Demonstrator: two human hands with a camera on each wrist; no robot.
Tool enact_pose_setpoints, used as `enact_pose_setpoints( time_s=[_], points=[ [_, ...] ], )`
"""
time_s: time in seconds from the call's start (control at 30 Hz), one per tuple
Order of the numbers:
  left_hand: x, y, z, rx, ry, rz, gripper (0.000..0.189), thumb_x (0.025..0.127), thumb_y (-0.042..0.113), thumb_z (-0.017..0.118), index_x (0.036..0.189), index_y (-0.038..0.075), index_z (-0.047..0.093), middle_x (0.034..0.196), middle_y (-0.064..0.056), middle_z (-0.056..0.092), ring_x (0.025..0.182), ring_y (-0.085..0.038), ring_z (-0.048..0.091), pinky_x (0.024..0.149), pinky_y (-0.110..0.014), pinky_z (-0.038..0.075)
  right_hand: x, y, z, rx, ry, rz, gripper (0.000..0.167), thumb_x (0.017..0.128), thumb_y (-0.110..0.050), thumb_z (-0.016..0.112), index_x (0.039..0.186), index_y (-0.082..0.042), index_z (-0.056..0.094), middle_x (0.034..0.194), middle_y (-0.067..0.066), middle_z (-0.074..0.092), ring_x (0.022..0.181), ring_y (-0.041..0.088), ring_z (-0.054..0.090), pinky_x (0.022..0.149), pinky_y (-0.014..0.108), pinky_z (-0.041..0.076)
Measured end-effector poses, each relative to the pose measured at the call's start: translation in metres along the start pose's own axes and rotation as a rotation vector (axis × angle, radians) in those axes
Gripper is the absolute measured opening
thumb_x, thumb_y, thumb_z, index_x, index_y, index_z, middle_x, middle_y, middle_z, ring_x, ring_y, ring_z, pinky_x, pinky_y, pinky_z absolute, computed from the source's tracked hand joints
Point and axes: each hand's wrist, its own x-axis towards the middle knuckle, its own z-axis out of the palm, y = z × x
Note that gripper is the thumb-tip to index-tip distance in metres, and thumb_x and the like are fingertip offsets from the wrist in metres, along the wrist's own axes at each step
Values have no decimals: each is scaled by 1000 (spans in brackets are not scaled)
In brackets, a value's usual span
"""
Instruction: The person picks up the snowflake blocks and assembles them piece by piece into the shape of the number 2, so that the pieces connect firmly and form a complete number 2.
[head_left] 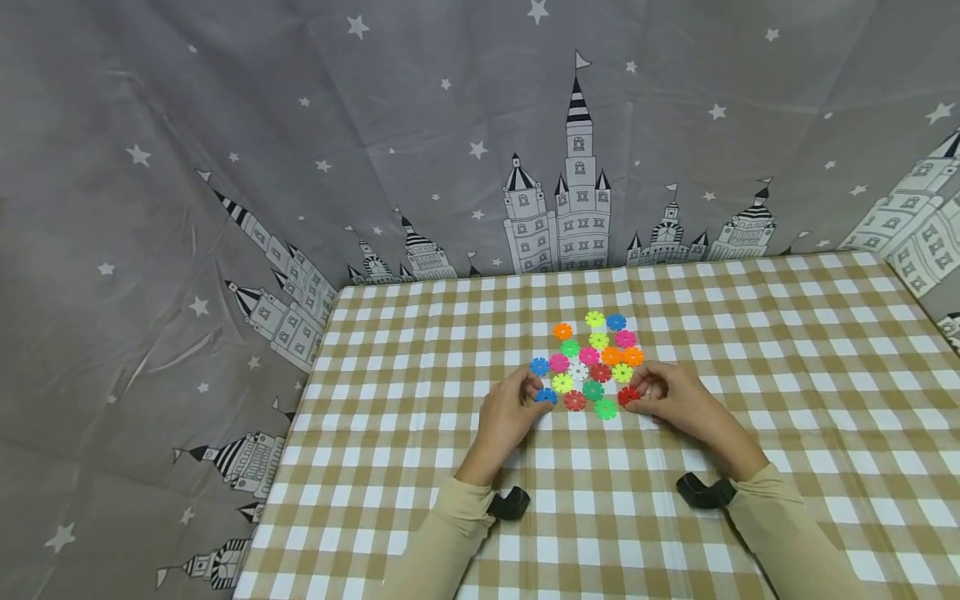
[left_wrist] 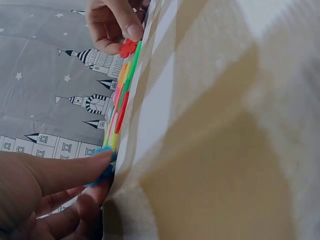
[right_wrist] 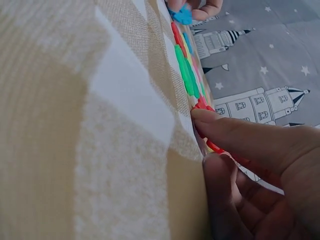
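My left hand pinches a blue snowflake disc between thumb and fingers at the near left of a group of discs. In the left wrist view that blue disc stands tilted under the thumb. Across the group, my right hand pinches a red snowflake disc, its edge showing by the thumb in the right wrist view. Between the hands lie a coral-red disc, a green disc and a darker green disc. A white disc sits in the middle.
Several more notched plastic discs spread behind the hands, among them an orange disc and a pink disc. Under everything is a brown-and-white checked tablecloth. A grey curtain with castles and stars hangs behind and at the left.
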Motion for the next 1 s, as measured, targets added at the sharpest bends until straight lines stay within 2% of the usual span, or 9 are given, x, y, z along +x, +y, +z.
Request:
enact_pose_setpoints(
  time_s=[0.13,0.27,0.37,0.47,0.53,0.63,0.77,0.9,1.0],
  points=[
    [0,-2,-5,-122,-25,-9,22,88,14,82,105,8,68,84,-7,75,66,-6,58,62,-20,46,0,-2,1,-66,-10,-14,27,87,-17,84,104,-5,66,84,4,64,68,13,51,59,22,43],
    [1,-2,-11,-281,-41,-30,29,90,11,80,114,3,65,77,-15,76,59,-20,67,54,-20,43,0,-2,2,-68,-11,-33,19,91,-14,79,104,-7,67,89,4,69,74,14,56,63,22,47],
    [1,0,-15,-381,-66,-27,27,91,10,79,113,0,64,82,-21,77,66,-35,73,57,-20,49,-2,-4,3,-7,-2,-32,16,93,-13,77,106,-5,69,94,6,74,80,13,64,68,22,54],
    [-1,5,-17,-459,-101,-20,24,93,10,77,111,-2,66,90,-26,77,76,-44,74,66,-23,57,-5,-11,5,91,20,-30,20,94,-14,76,110,-3,71,99,11,77,83,14,70,69,24,60],
    [-2,10,-18,-498,-117,-17,24,94,11,76,112,-2,67,94,-27,77,79,-44,75,72,-25,60,-6,-18,6,150,50,-42,22,95,-16,76,111,-3,72,101,13,78,83,14,72,68,26,61],
    [-4,17,-20,-529,-106,-16,25,95,14,76,114,0,68,96,-29,76,75,-36,77,77,-26,60,-4,-36,9,241,82,-88,24,94,-17,77,112,-2,74,103,17,78,84,14,76,72,28,63],
    [-8,26,-23,-544,-93,-13,24,95,17,76,112,0,70,94,-29,76,70,-26,76,85,-25,54,-2,-58,15,327,92,-168,22,94,-14,76,111,0,74,106,20,77,88,18,79,73,34,64],
    [-12,33,-28,-552,-107,-27,21,95,18,76,107,0,73,90,-29,76,76,-35,76,90,-29,48,-3,-67,23,332,113,-218,17,93,-9,76,108,0,74,103,20,77,85,15,79,72,30,64],
    [-14,37,-31,-580,-122,-48,17,94,17,76,104,2,75,89,-29,76,82,-44,75,89,-31,48,-2,-66,27,355,129,-236,15,92,-4,76,105,3,73,99,22,77,81,15,79,70,29,64]
  ],
)
